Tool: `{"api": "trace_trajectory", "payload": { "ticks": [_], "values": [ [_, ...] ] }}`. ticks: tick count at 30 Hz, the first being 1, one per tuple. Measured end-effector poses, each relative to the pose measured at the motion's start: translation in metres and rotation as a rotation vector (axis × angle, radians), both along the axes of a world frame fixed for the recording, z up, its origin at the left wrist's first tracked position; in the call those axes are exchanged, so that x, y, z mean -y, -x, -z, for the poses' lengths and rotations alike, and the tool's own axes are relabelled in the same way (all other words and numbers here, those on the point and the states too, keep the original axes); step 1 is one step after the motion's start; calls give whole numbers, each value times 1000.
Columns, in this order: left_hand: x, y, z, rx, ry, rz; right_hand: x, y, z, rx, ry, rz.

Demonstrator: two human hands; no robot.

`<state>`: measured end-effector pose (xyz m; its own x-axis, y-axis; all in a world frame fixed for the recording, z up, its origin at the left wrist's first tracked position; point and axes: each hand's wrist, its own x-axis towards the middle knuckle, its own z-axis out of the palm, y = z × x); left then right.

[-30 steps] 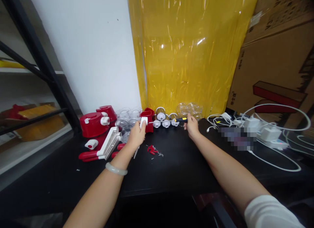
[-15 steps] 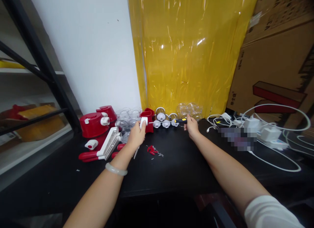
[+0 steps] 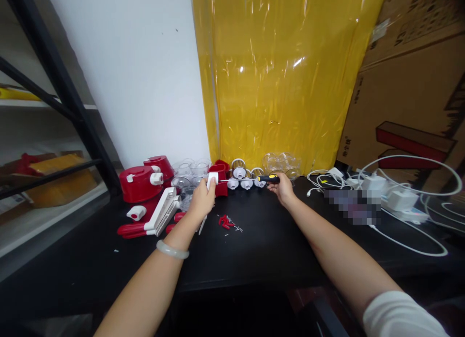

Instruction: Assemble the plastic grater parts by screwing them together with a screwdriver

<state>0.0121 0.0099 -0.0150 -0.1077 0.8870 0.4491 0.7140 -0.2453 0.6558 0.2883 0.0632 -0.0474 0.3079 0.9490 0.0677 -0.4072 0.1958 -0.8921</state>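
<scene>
My left hand is closed around a small white plastic part, held upright over the black table. My right hand grips the black-and-yellow handle of a screwdriver. Its thin shaft runs left, level, and its tip meets the white part. A pale bangle sits on my left wrist. Small red clips and loose screws lie on the table just below and between my hands.
Red lidded containers, white and red handle parts and clear cups lie at the left. Metal drum pieces stand behind the screwdriver. Chargers and white cables lie at the right. Yellow plastic sheet, cardboard boxes and a black shelf frame surround the table.
My right hand has turned a little on the screwdriver handle, showing more of it. The view has shifted slightly. The left hand and white part stay put.
</scene>
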Motion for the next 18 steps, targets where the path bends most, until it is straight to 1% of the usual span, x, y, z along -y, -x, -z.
{"api": "trace_trajectory", "payload": {
  "ticks": [6, 18],
  "values": [
    [4, -2, -3, -14, -25, 4, 0, 1, -1, 0, -1, 14],
    [4, -2, -3, -21, -25, 4, 0, 1, -1, 44, 30, 40]
  ]
}}
